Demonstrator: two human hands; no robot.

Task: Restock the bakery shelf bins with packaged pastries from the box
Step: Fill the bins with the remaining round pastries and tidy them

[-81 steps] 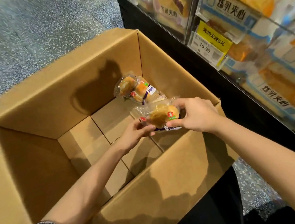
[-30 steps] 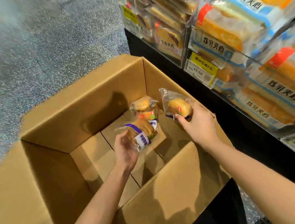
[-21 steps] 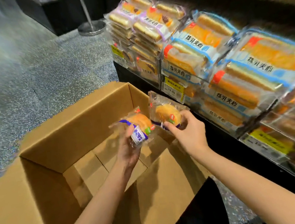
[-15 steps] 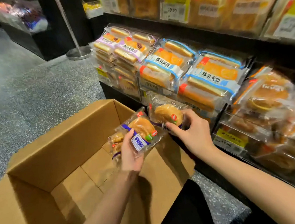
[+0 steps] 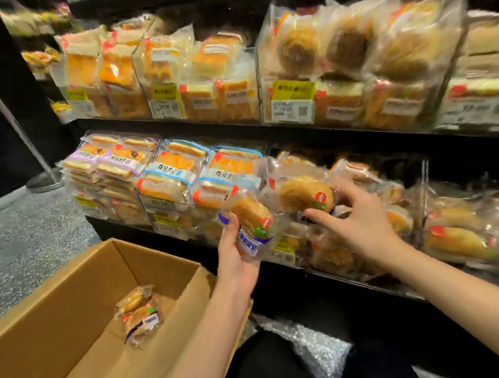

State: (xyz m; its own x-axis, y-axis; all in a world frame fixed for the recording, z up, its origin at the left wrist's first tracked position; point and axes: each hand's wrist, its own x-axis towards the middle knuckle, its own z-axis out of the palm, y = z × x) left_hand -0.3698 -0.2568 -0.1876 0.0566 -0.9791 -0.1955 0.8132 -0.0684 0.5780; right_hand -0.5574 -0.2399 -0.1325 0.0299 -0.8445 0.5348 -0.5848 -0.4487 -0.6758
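Motion blur smears the upper black shelf's clear plastic bins and the far-right packs, so their labels cannot be read. The left hand grips a clear-wrapped golden bun with a blue-and-white label, its fingers hidden behind the wrapper; the long axis tilts up toward the left, label end down. The right hand pinches a second clear-wrapped round bun by its lower edge, lying roughly level over the heaped lower-shelf bin — its resting spot is hidden by wrappers. Two more wrapped pastries lie on the floor of the brown cardboard box, whose near wall is cut off by the frame. Open speckled grey floor lies left of the box.
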